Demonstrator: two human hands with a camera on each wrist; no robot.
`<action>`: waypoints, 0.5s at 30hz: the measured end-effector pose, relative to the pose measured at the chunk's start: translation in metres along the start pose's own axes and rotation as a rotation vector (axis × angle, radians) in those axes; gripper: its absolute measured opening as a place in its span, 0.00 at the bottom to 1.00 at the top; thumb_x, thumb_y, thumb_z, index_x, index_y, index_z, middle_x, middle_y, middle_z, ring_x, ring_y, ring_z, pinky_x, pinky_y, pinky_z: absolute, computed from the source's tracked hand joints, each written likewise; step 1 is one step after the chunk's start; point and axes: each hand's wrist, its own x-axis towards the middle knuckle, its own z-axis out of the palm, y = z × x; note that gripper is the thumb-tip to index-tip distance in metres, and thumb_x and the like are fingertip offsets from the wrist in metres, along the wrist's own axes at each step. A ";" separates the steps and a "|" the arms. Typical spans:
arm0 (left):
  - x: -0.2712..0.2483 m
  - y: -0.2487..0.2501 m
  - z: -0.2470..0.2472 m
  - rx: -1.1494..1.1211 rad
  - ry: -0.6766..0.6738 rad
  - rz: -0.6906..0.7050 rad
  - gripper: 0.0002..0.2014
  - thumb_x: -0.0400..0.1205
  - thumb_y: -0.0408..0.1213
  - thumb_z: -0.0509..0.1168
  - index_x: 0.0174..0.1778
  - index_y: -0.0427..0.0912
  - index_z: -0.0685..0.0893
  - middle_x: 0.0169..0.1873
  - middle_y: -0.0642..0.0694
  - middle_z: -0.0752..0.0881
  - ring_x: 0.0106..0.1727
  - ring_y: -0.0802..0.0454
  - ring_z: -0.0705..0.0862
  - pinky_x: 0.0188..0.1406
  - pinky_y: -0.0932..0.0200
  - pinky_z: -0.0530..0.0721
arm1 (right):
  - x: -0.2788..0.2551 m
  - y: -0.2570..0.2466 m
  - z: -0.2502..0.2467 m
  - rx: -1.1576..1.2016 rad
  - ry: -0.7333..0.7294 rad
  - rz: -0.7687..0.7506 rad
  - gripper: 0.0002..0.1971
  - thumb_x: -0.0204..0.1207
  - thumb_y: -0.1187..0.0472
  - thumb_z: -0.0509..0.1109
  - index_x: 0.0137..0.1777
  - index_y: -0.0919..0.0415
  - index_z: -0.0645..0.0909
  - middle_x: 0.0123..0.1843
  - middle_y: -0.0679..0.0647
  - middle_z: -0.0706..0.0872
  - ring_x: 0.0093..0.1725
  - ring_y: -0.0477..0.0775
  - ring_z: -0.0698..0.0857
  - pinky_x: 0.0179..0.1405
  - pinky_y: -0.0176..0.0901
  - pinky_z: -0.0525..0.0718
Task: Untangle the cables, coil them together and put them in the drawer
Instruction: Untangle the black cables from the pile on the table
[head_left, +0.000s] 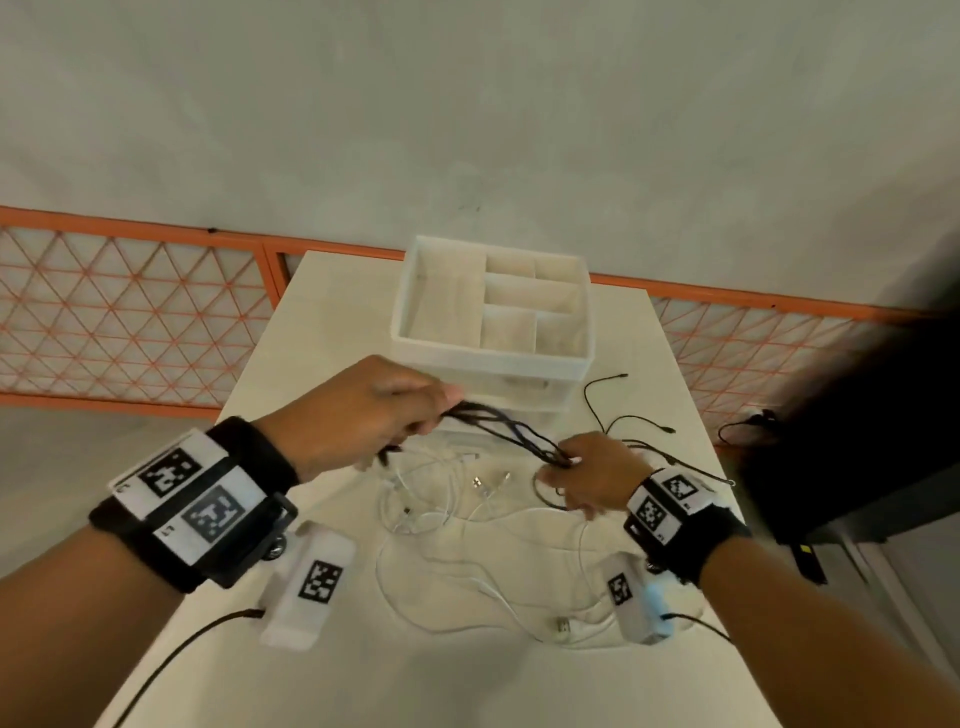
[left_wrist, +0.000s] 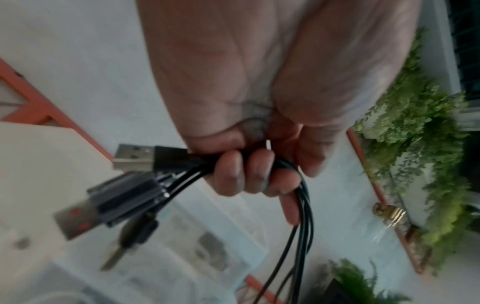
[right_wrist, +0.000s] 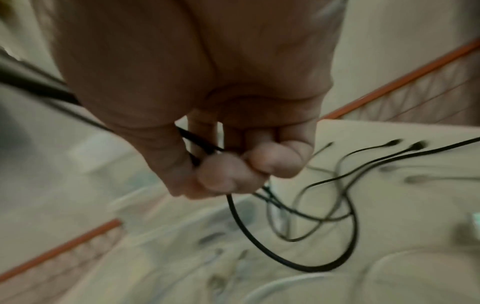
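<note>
Black cables (head_left: 511, 430) are gathered in both hands, so the sorting of the dark ones looks well advanced. The left hand (head_left: 358, 410) has its fingers (left_wrist: 230, 174) curled tight around the plug ends; in the left wrist view several USB plugs (left_wrist: 135, 157) stick out side by side from the fist, which suggests that the ends are already lined up. From there the strands run in a bundle across to the right hand (head_left: 592, 480), which pinches them between thumb and curled fingers (right_wrist: 275, 162) a little lower, near the tabletop (head_left: 467, 675).

Beyond the right hand the same black cables trail loose over the tabletop, with their small plugs (head_left: 667, 429) spread apart towards the right edge. So I judge that the black ones are separated but not yet coiled; at most one loop (right_wrist: 298, 242) hangs under the right hand.

White cables (head_left: 457, 519) lie in a loose heap on the tabletop between the wrists, not held by either hand. They still seem tangled, though the pale colour makes it hard to tell.

At the far end stands the white drawer unit (head_left: 493, 338) with a divided tray on top. No cable is seen inside it, and whether a drawer is open I cannot tell. Coiling, the white cables and the putting away are all left.
</note>
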 end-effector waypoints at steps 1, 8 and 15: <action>-0.003 -0.010 -0.005 0.056 -0.017 -0.074 0.24 0.84 0.52 0.63 0.35 0.32 0.82 0.22 0.50 0.70 0.24 0.52 0.66 0.22 0.65 0.65 | 0.005 0.012 -0.008 0.010 0.030 0.065 0.08 0.77 0.52 0.75 0.39 0.54 0.86 0.29 0.51 0.89 0.20 0.49 0.82 0.29 0.41 0.83; -0.007 -0.094 0.029 0.159 -0.167 -0.454 0.12 0.87 0.37 0.61 0.46 0.46 0.91 0.27 0.50 0.81 0.26 0.57 0.77 0.25 0.66 0.73 | 0.010 0.014 -0.027 0.140 0.634 -0.117 0.08 0.77 0.58 0.77 0.54 0.51 0.85 0.42 0.51 0.91 0.36 0.48 0.85 0.33 0.23 0.73; -0.006 -0.119 0.052 -0.055 0.122 -0.525 0.14 0.87 0.30 0.59 0.42 0.38 0.89 0.30 0.47 0.82 0.27 0.53 0.73 0.25 0.63 0.70 | 0.017 0.054 0.054 0.038 0.353 0.057 0.23 0.77 0.59 0.73 0.70 0.44 0.76 0.60 0.46 0.85 0.55 0.56 0.87 0.57 0.45 0.82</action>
